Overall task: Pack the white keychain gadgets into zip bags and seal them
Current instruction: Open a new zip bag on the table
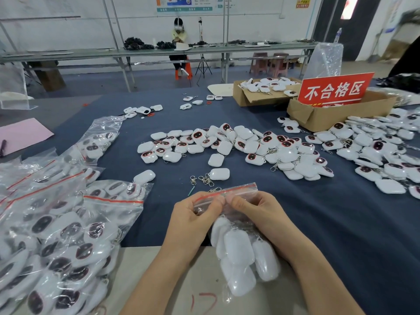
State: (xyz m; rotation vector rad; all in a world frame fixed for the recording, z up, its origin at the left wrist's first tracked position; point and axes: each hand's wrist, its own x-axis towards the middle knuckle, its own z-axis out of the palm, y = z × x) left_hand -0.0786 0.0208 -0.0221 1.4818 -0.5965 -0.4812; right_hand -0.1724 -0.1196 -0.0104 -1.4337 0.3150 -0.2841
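1. Step in hand, as I judge it: sealing. The zip bag (241,189) is already loaded with several white gadgets (238,248), which hang in its lower part. It is held well in front of the red sign (334,90) and to that sign's left, at the near edge of the blue cloth (318,219).
2. Grip: the left hand (195,214) and the right hand (254,212) both pinch the bag's mouth just under its red strip. The thumbs nearly meet at the middle, and the other fingers are curled behind the plastic.
3. Whether the strip is pressed closed along its length, I cannot tell; the plastic is creased and glary there.
4. The next move likely calls for firm pressure run outward from the middle to both ends of the strip, with no key ring caught in the mouth.
5. The sealed bag would then probably join the filled bags (68,235) heaped far left of the sign, nearer the person.
6. Work left: a large pile of loose gadgets (227,144) lies left of and just in front of the sign, and a few loose clips (204,179) lie nearer the person.
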